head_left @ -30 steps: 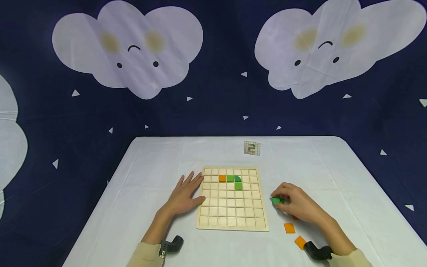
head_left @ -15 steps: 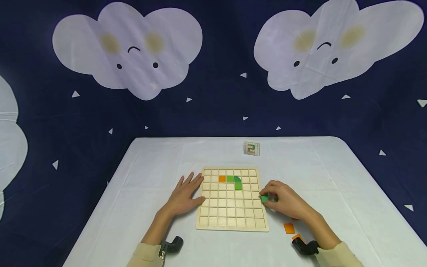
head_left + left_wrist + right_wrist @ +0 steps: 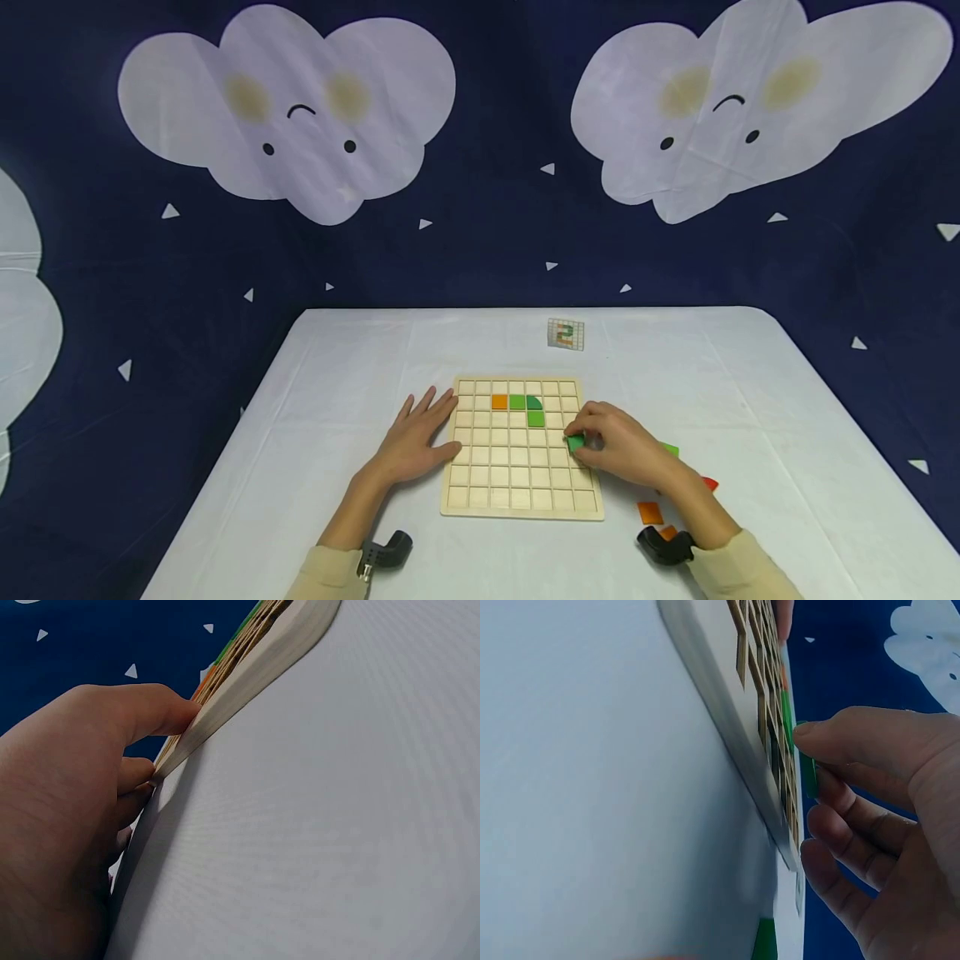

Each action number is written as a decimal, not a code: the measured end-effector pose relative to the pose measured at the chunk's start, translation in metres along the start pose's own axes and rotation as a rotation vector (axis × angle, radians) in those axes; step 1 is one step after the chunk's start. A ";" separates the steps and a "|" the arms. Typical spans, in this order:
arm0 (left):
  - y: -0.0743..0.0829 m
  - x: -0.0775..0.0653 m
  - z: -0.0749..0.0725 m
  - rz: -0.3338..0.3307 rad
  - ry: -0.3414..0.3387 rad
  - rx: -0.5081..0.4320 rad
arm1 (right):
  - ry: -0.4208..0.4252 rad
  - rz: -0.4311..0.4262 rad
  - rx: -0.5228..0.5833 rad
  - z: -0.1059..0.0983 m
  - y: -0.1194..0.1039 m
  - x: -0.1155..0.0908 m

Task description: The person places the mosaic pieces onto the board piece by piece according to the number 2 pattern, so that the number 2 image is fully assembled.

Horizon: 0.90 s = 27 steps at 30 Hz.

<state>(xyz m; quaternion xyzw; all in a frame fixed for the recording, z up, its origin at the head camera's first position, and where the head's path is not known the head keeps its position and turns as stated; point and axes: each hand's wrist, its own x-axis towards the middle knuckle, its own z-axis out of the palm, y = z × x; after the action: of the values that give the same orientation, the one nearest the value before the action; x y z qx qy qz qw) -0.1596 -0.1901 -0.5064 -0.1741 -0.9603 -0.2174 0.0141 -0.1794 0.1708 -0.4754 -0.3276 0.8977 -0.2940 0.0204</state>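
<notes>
A wooden grid board (image 3: 510,477) lies on the white table. Near its far side sit an orange square tile (image 3: 499,402), a green square tile (image 3: 517,402), a dark green quarter-round tile (image 3: 534,402) and another green square tile (image 3: 536,418). My left hand (image 3: 411,442) rests at the board's left edge with fingers spread; in the left wrist view its fingertips touch the rim. My right hand (image 3: 621,443) pinches a green tile (image 3: 575,442) between thumb and fingers, over the board's right part. The right wrist view shows this tile (image 3: 808,774) held on edge; its full outline is hidden.
Orange tiles (image 3: 650,512) lie right of the board, close to the right wrist. A red piece (image 3: 710,483) and a light green piece (image 3: 670,450) show partly behind the right arm. A small card with a coloured grid pattern (image 3: 566,334) stands at the back.
My right hand has moved left with the green tile, from the table beside the board to over its right side. Red and light green pieces have come into sight. The left hand stays put.
</notes>
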 end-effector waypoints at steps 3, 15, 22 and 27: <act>0.001 0.000 0.000 0.004 0.000 0.003 | -0.007 0.001 0.008 0.003 -0.003 0.003; 0.003 -0.001 -0.003 0.011 0.000 0.005 | -0.033 -0.029 -0.012 0.011 -0.012 0.017; 0.002 0.000 -0.002 0.016 0.002 0.006 | -0.039 -0.043 -0.032 0.018 -0.014 0.028; 0.000 0.000 -0.001 0.012 -0.001 0.011 | -0.045 -0.070 -0.033 0.021 -0.016 0.035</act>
<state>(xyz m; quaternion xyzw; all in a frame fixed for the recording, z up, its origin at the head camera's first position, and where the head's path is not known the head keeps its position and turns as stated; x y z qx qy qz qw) -0.1597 -0.1902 -0.5055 -0.1800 -0.9604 -0.2120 0.0161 -0.1924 0.1291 -0.4783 -0.3658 0.8896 -0.2723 0.0250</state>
